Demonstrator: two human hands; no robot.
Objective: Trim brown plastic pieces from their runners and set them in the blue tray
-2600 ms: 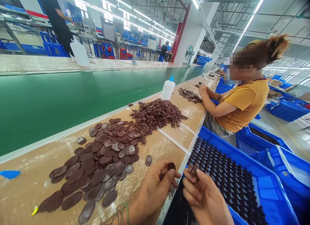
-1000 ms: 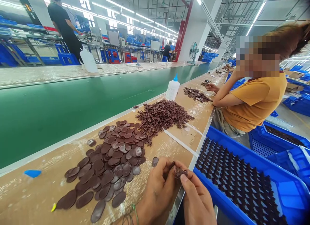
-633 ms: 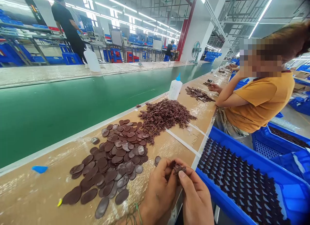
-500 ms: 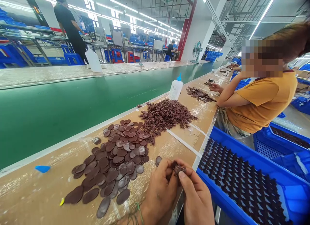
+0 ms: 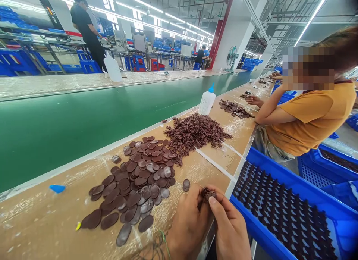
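Note:
Both my hands meet at the table's near edge around a small brown curly piece (image 5: 208,194). My left hand (image 5: 190,219) is closed on its left side, fingers curled and partly hidden. With thumb and fingers, my right hand (image 5: 231,222) pinches the same piece from the right. A single brown oval disc (image 5: 186,185) lies just beyond my left hand. Farther left spreads a heap of brown oval discs (image 5: 140,174), some shiny. Against its far side rests a pile of brown curly pieces (image 5: 198,133).
A white bottle (image 5: 207,102) with a blue tip stands behind the curly pile. A blue tray (image 5: 268,230) with rows of dark pieces sits at my right. Beyond it is a co-worker in a yellow shirt (image 5: 316,114). A green conveyor belt (image 5: 84,122) runs past the table.
The view has shifted slightly, so the scene sits a little farther right. Both hands stay together on the brown curly piece, which appears slightly turned between the fingers.

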